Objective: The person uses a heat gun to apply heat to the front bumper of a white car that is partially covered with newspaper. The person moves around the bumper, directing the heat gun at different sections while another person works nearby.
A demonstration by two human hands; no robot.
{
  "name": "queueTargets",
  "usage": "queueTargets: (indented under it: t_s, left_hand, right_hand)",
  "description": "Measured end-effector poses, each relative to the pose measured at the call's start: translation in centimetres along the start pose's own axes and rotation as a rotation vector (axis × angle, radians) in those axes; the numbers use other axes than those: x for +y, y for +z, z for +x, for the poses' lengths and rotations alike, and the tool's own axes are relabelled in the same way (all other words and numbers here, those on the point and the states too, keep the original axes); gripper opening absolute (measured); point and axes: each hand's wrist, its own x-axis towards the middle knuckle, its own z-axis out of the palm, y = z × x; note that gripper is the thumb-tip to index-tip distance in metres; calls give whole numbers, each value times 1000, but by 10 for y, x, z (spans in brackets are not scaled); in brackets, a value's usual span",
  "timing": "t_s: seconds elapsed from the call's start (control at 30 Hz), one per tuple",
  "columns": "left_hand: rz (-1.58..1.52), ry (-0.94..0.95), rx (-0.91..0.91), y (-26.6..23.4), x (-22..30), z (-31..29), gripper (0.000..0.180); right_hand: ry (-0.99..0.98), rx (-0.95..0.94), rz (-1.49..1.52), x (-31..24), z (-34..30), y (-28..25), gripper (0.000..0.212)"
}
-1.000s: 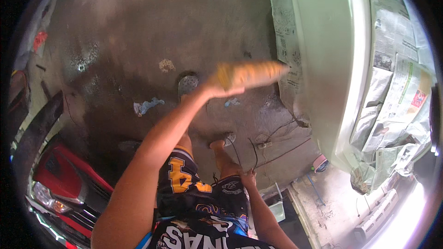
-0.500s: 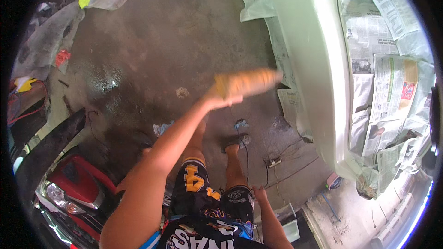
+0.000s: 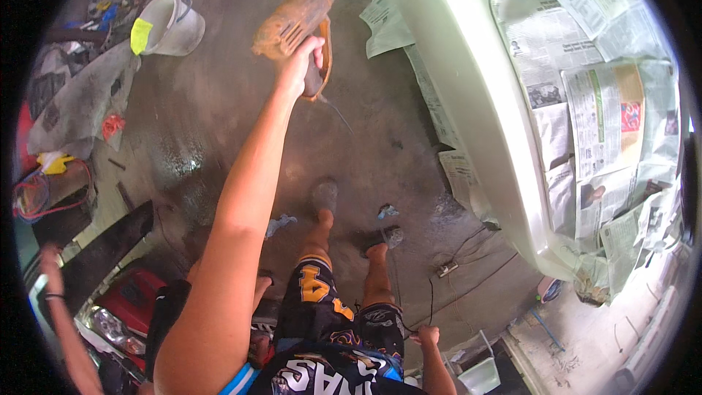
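Note:
My left hand (image 3: 301, 67) is wrapped round the handle of an orange, worn heat gun (image 3: 300, 18), held out far ahead over the floor. Its narrow end points up and to the right, away from me. A thin cord (image 3: 338, 115) hangs from the foot of its handle. Low on the right, beside my shorts, my right hand (image 3: 425, 336) is closed on a black power cord (image 3: 430, 300) that loops near my leg. To the right of the heat gun stands a long pale bumper-like panel (image 3: 486, 102), with newspaper (image 3: 603, 117) along both sides.
A white bucket (image 3: 175, 25) stands at the far left beside a grey sheet (image 3: 88, 95). Lower left is a red motorcycle (image 3: 128, 300), with another person's arm (image 3: 62, 322) near it. A power strip (image 3: 446, 269) and cords lie on the wet-looking concrete floor (image 3: 219, 102).
My left hand has swung the heat gun forward and left, away from the panel. My right hand has moved slightly right and down. Another person's arm has appeared at the lower left.

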Motion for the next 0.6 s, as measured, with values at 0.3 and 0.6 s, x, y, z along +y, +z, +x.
queueTargets:
  t_s: [0.3,0.6]
  left_hand:
    - [472,-572,-637,62,-42,-230,15]
    - [495,-595,-620,5,-38,-267,13]
  right_hand:
    - [628,222,1117,-26,-99,-31,30]
    - [487,590,1124,-78,-193,-107,28]
